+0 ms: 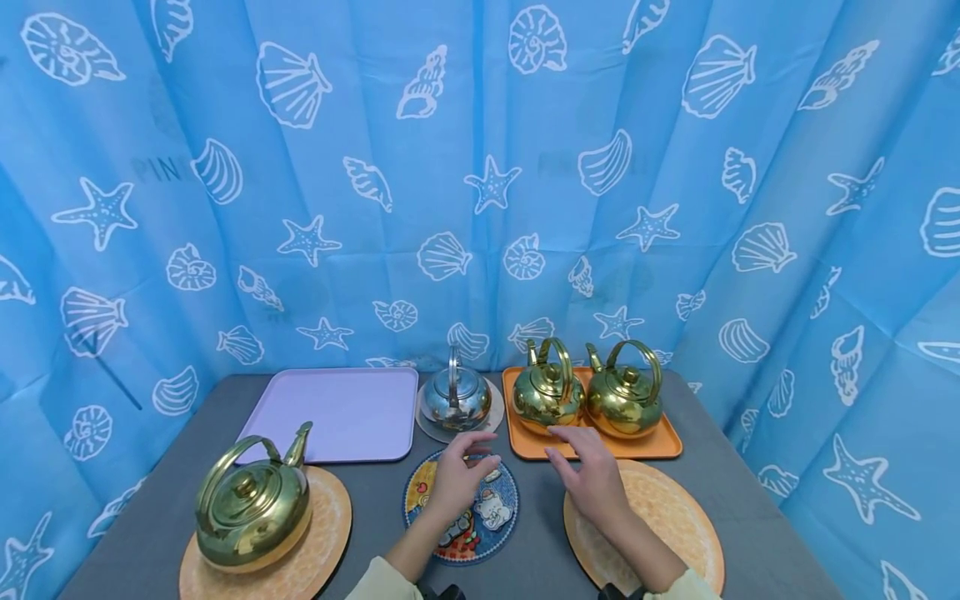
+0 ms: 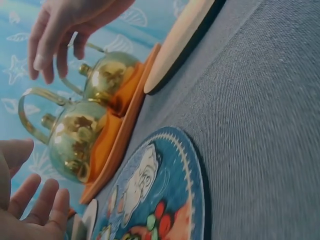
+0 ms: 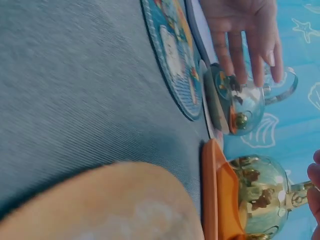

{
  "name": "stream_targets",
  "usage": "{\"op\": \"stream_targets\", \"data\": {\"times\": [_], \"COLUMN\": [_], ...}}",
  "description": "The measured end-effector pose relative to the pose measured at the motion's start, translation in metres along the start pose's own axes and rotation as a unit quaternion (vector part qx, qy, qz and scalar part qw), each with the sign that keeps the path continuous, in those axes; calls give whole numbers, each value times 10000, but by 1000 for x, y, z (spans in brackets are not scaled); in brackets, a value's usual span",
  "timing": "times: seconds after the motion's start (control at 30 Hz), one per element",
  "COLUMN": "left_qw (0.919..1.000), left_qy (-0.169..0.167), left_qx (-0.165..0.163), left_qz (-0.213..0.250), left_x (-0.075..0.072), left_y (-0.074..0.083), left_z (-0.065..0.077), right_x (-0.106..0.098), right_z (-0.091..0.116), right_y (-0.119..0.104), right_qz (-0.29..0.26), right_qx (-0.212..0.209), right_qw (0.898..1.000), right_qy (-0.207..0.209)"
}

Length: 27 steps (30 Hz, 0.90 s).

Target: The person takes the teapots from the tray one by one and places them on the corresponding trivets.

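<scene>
My left hand (image 1: 455,482) hangs over the round cartoon-printed mat (image 1: 495,546), its fingers loosely bent and holding nothing. Over the far-left edge of the right round tan mat (image 1: 678,521), my right hand (image 1: 594,479) hovers with fingers relaxed and nothing in them. Its fingertips overlap the front of the orange tray (image 1: 667,446) in the head view. Two gold kettles stand on that tray, a left one (image 1: 546,400) and a right one (image 1: 624,402). Beyond my left hand, a silver kettle (image 1: 459,404) sits on a pale round mat (image 1: 497,421).
A larger-looking gold kettle (image 1: 251,512) stands on another round tan mat (image 1: 333,508) at the front left, its spout pointing back and right. Behind it lies a purple tray (image 1: 337,412). A blue shell-patterned curtain (image 1: 480,208) closes off the back and sides of the grey table (image 1: 536,517).
</scene>
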<state>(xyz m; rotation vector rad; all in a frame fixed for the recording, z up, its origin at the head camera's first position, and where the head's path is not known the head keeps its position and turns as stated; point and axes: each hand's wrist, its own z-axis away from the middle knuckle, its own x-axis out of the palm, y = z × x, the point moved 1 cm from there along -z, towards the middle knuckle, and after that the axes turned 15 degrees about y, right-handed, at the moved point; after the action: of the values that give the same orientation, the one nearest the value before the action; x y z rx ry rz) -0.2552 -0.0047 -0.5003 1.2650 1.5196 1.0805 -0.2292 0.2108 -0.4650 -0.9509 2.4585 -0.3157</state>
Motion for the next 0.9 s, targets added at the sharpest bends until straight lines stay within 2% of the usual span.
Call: {"op": "stream_targets", "data": {"times": [0.17, 0.37, 0.67, 0.9], "left_qw": [9996, 9997, 9976, 9959], "left_qy": [99, 193, 397, 484], "left_qx": [-232, -139, -414, -492], "left_qz": [-84, -45, -394, -587], "left_x": [11, 22, 36, 44], "left_y": [-5, -10, -16, -22], "left_z": [-4, -10, -19, -25], "right_x": [1, 5, 12, 17], "right_z": [-11, -24, -38, -48], "right_y": [6, 12, 23, 30], "right_qz": [58, -21, 53, 194], "right_qx": [-146, -180, -1, 178], "right_qw": [9995, 9986, 9976, 9957], "right_qy": [276, 503, 690, 886]}}
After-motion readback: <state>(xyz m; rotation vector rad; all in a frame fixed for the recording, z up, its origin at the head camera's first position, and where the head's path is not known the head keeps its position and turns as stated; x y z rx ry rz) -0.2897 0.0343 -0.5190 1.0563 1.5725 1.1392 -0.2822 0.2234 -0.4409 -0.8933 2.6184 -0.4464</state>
